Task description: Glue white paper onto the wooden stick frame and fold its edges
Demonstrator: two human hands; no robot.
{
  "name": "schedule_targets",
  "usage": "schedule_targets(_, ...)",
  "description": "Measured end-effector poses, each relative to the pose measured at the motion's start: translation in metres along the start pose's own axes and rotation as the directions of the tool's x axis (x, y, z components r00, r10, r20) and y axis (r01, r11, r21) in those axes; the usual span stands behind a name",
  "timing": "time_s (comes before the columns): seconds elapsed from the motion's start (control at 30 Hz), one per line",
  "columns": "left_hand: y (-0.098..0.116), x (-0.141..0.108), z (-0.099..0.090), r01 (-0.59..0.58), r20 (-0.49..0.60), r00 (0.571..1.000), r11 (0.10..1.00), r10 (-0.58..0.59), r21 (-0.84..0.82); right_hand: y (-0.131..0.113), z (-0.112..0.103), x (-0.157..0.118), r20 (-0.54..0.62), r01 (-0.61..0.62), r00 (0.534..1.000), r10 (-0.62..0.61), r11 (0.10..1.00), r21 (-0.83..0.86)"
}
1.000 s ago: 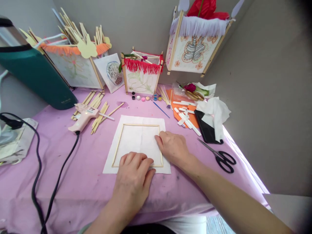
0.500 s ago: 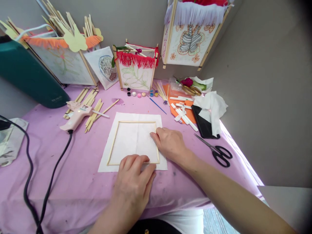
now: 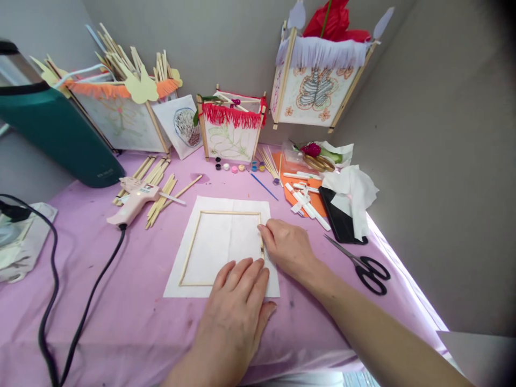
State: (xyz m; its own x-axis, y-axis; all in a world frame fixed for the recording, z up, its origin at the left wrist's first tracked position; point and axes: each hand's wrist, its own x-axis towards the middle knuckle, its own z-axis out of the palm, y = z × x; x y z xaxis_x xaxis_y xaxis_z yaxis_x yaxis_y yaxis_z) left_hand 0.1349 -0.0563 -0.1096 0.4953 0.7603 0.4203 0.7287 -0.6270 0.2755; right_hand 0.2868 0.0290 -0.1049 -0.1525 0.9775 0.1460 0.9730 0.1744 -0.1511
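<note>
A square frame of thin wooden sticks (image 3: pixel 195 236) lies on a white sheet (image 3: pixel 226 242) with a crease down its middle. My left hand (image 3: pixel 237 306) rests flat over the frame's near right corner, fingers stretched out and hiding that corner. At the right side of the frame, my right hand (image 3: pixel 289 246) is closed, its thumb and curled fingers against the right-hand stick. A small dark mark shows on that stick just beside the hand.
A pink glue gun (image 3: pixel 135 203) with a black cord lies left beside bundled sticks (image 3: pixel 161 201). Scissors (image 3: pixel 360 263), a black phone (image 3: pixel 338 220) and white markers (image 3: pixel 308 201) are at right. Decorated lanterns (image 3: pixel 234 137), paint pots (image 3: pixel 234 169) and a teal bottle (image 3: pixel 60 129) stand behind.
My left hand has slid right and flattened over the frame's near right corner. My right hand stays at the right stick. The whole view has shifted, so things appear lower.
</note>
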Motion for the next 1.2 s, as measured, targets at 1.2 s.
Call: schedule_targets(1.2, -0.018, 0.0, 0.017, -0.097, -0.014, 0.995, 0.988, 0.1, 0.119, 0.014, 0.002, 0.021, 0.031, -0.016, 0.999, 0.012, 0.991, 0.134)
